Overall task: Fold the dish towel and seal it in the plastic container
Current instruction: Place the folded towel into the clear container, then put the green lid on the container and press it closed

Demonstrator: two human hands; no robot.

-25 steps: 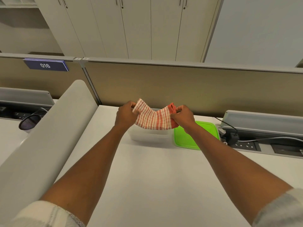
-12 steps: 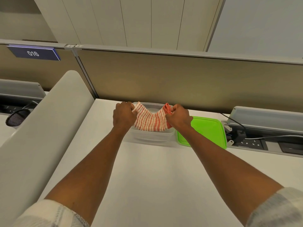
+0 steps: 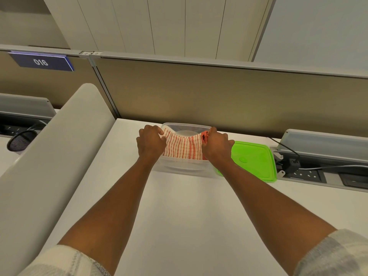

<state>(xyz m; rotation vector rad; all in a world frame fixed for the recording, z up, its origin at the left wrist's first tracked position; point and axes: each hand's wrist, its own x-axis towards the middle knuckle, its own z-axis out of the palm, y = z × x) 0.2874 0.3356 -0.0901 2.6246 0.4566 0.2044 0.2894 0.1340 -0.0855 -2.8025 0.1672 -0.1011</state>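
Observation:
A folded dish towel (image 3: 184, 146), white with red stripes, hangs between my two hands over a clear plastic container (image 3: 185, 168) at the far edge of the white desk. My left hand (image 3: 151, 142) pinches the towel's left end. My right hand (image 3: 216, 145) grips its right end, where the cloth bunches red. The towel's lower part dips inside the container; its bottom edge is hidden behind the near wall. A bright green lid (image 3: 253, 160) lies flat on the desk just right of the container.
A tan partition wall (image 3: 219, 96) rises right behind the container. A grey rounded divider (image 3: 55, 156) borders the desk on the left. To the right sits a power socket tray (image 3: 310, 172) with plugged cables. White desk surface (image 3: 189, 216) spreads between my forearms.
Both hands have lowered the towel from above the container into it, and have come a little closer together. The view has tilted down.

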